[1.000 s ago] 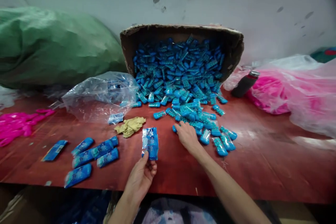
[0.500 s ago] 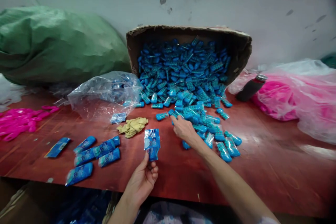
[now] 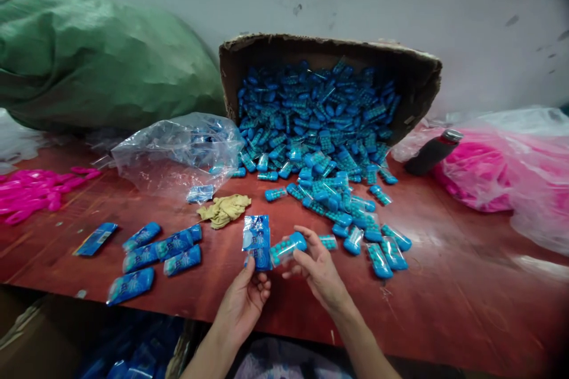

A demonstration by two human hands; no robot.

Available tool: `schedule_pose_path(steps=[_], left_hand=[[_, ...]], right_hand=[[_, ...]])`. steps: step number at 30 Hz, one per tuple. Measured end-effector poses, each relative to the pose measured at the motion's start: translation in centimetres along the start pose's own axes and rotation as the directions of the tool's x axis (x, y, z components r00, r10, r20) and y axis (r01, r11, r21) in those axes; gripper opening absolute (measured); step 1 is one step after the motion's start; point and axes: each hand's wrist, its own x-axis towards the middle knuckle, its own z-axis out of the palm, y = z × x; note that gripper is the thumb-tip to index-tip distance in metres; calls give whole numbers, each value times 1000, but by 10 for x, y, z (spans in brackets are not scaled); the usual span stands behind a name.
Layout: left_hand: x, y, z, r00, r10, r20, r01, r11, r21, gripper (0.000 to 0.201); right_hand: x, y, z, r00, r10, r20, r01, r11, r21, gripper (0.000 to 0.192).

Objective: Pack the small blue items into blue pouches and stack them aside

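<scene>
Between thumb and fingers, my left hand (image 3: pixel 246 295) pinches a blue printed plastic sleeve (image 3: pixel 256 237) by its lower end. My right hand (image 3: pixel 320 272) grips a small clear container with a blue cap and green pellets inside (image 3: pixel 287 249), its clear end pointing at the sleeve. Container and sleeve are side by side; whether they touch I cannot tell. On the left lie several containers in blue sleeves (image 3: pixel 175 246) and a flat blue sleeve (image 3: pixel 96 239). Many bare containers (image 3: pixel 329 192) are heaped beyond my right hand.
A cardboard box (image 3: pixel 427 80) on its side spills containers onto the red table (image 3: pixel 444 290). Around it are a clear plastic bag (image 3: pixel 146 160), a yellow cloth (image 3: pixel 226 211), a green sack (image 3: pixel 102 65), a dark bottle (image 3: pixel 431 153), pink pieces (image 3: pixel 40 189) and a pink-filled bag (image 3: pixel 480 172).
My right hand has come back from the heap toward my left hand, now with a container in it. My left hand still holds the sleeve in about the same place. The view has shifted slightly.
</scene>
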Motion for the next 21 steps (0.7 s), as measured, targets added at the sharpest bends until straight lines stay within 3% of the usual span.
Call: schedule_pose_path(steps=[10, 16, 21], left_hand=[[0, 1, -3, 995, 100, 27, -101, 994, 32, 10], [-2, 1, -5, 972, 220, 82, -227, 970, 84, 17], [-2, -1, -3, 965, 255, 64, -260, 960, 105, 21]], right_hand=[[-9, 7, -4, 999, -49, -21, 47, 994, -97, 43], [-13, 11, -2, 998, -49, -35, 47, 997, -53, 42], [-14, 19, -5, 997, -62, -44, 62, 998, -4, 42]])
